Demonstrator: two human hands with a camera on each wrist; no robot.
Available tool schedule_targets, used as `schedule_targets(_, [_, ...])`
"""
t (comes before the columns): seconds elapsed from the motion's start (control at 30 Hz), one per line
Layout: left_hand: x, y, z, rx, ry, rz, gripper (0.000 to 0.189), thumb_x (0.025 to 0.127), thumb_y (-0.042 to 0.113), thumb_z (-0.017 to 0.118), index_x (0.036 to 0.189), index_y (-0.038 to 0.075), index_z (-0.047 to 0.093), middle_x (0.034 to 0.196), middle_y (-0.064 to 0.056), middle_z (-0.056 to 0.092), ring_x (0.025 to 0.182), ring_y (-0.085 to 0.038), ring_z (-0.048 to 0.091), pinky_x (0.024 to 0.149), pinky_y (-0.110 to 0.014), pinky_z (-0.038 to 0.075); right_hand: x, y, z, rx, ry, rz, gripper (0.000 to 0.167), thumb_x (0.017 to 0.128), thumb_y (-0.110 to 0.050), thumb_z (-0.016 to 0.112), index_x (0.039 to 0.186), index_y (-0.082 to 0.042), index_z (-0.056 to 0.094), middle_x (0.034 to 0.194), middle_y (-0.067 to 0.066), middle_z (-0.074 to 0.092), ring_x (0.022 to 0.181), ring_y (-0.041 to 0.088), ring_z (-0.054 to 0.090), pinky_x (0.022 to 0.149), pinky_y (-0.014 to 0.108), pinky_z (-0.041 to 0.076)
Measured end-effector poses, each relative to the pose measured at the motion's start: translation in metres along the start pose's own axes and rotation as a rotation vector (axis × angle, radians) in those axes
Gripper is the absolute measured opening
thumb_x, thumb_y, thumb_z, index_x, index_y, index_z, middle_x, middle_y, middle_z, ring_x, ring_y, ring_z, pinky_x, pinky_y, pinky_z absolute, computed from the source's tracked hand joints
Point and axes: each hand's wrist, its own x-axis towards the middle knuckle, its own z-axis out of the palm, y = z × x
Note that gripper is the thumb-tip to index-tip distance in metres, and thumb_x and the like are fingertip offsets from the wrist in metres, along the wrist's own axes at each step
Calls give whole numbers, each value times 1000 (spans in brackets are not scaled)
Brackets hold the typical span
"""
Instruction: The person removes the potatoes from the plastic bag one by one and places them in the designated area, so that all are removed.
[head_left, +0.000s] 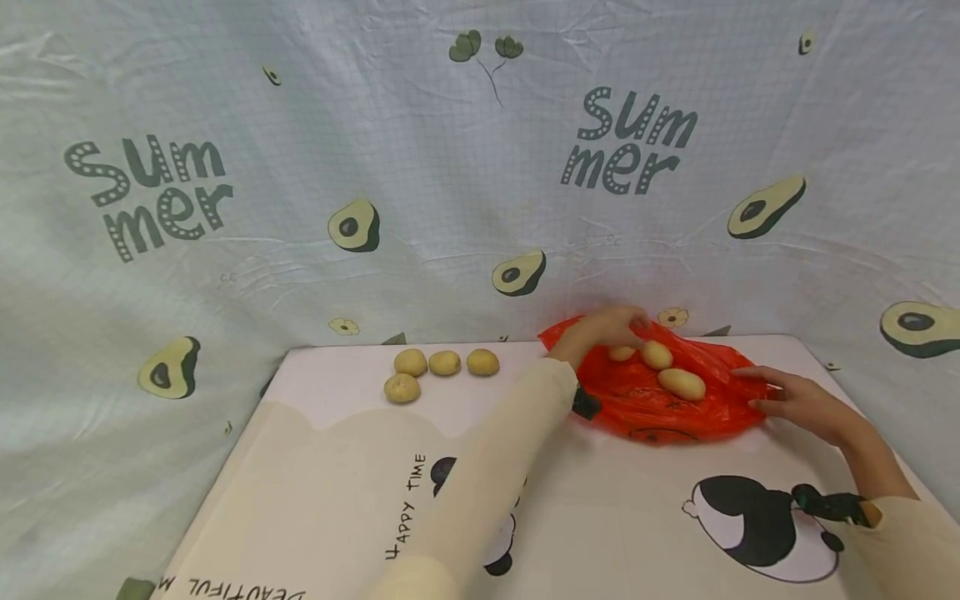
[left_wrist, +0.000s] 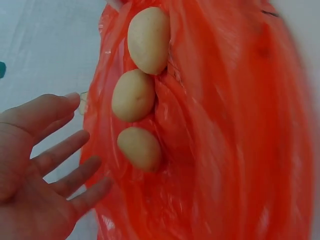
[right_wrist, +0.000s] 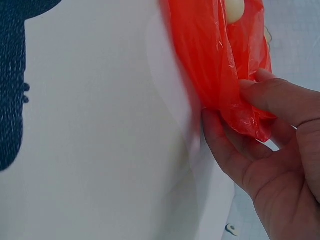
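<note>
Pinched the red bag [head_left: 660, 421] at its right end with right hand [head_left: 810, 407], held left hand [head_left: 606, 327] spread at its left, and probably needed gentle tension to keep potatoes [head_left: 682, 384] settled.

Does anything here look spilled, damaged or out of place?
Nothing stands out as spilled, damaged or misplaced. The red bag is crumpled, but that's ordinary for thin plastic, and three potatoes show among its folds. Four other potatoes sit grouped on the table, apart from the bag.

Soft even light, small glints on the red bag [head_left: 633, 393], faint shadow beside it, wrist views dimmer
</note>
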Motion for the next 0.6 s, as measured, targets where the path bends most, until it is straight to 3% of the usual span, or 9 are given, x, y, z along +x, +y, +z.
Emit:
schedule_targets(0.2, [21, 2, 5, 53, -60, 13, 45, 98, 21, 69, 142, 19, 59, 139, 6, 59, 123, -10, 51, 102, -18, 41, -2, 1, -2, 36, -9, 18, 57, 96, -11, 66, 148, -1, 45, 147, 39, 39, 127, 59, 40, 84, 49, 60])
schedule_targets(0.3, [27, 0, 6, 34, -89, -11, 44, 98, 19, 69, 140, 20, 61, 140, 8, 59, 124, -9, 49, 103, -18, 40, -2, 0, -2, 40, -8, 23, 57, 96, -11, 66, 148, -1, 45, 147, 39, 39, 127, 59, 40, 85, 50, 59])
schedule_targets(0.4, [27, -2, 8, -43, -101, -57, 45, 97, 19, 69, 141, 22, 61, 141, 9, 57, 126, -9, 48, 106, -21, 39, -1, 0, -2, 29, -2, 21, 57, 96, -10, 66, 148, 0, 45, 147, 39, 39, 128, 60, 39, 85, 52, 59])
schedule_targets(0.53, [16, 2, 16, -287, -72, -228, 42, 96, 17, 69, 136, 30, 65, 129, 11, 60, 119, -12, 48, 105, -33, 45, -1, 0, -1, 21, 4, 20, 57, 96, -11, 67, 148, -2, 45, 147, 39, 39, 128, 60, 39, 86, 54, 58])
schedule_targets(0.6, [13, 4, 21, -356, -47, -281, 41, 96, 16, 69, 133, 33, 67, 121, 13, 61, 114, -12, 48, 102, -36, 47, -1, 1, -1, 21, 4, 22, 57, 96, -11, 66, 149, -2, 45, 147, 39, 38, 129, 60, 37, 87, 55, 57])
